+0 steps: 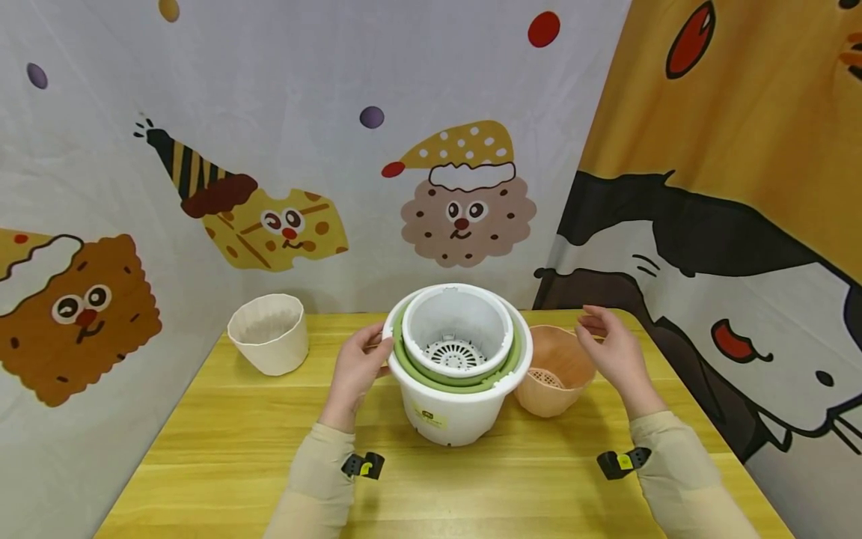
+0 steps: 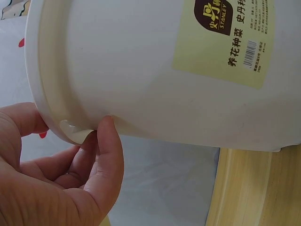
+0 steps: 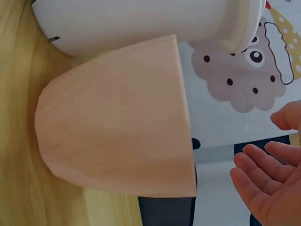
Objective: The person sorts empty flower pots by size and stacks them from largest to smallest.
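Head view, left to right: one cream pot (image 1: 274,350), left of big white pot (image 1: 471,415); left hand (image 1: 358,365), thumb and fingers pinching big pot's rim; nested inside, one green pot (image 1: 465,387), one small white basket (image 1: 458,318); just right, one orange pot (image 1: 554,397); farther right, right hand (image 1: 616,355), fingers relaxed, holding nothing.

Both forearms (image 1: 315,475) extended forward, left grip (image 1: 355,365) pinching, right grip (image 1: 614,350) raised, loosely curved

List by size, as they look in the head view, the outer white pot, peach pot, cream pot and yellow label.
1. Outer white pot
2. Cream pot and peach pot: too alike to rank, peach partly hidden
3. Yellow label
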Tool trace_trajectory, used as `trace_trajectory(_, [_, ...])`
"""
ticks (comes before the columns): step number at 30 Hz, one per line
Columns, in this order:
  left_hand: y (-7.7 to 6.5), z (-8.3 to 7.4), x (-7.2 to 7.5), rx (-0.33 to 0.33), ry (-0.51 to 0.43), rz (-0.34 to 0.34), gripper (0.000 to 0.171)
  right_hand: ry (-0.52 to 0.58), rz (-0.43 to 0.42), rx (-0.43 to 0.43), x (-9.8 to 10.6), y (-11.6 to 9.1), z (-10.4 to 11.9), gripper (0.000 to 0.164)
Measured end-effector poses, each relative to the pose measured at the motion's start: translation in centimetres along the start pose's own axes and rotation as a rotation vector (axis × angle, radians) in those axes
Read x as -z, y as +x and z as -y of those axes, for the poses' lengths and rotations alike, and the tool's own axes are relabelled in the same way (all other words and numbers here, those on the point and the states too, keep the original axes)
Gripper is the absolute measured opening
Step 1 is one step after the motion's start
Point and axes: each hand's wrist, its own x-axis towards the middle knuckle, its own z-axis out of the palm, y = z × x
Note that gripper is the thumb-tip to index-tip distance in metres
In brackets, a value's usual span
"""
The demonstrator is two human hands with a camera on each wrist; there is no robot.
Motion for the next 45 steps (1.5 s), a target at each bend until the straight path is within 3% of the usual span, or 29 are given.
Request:
trace_trajectory(23, [0.1, 0.2, 0.2, 0.003, -0.004, -0.010, 0.042, -0.066, 0.075, -0.093, -0.7, -0.1, -3.0, 0.061])
trace_trajectory(45, [0.2, 0.3, 0.1, -0.013, -0.015, -0.003, 0.043, -0.065, 0.194, -0.206, -1.2, 0.1, -4.0, 0.073])
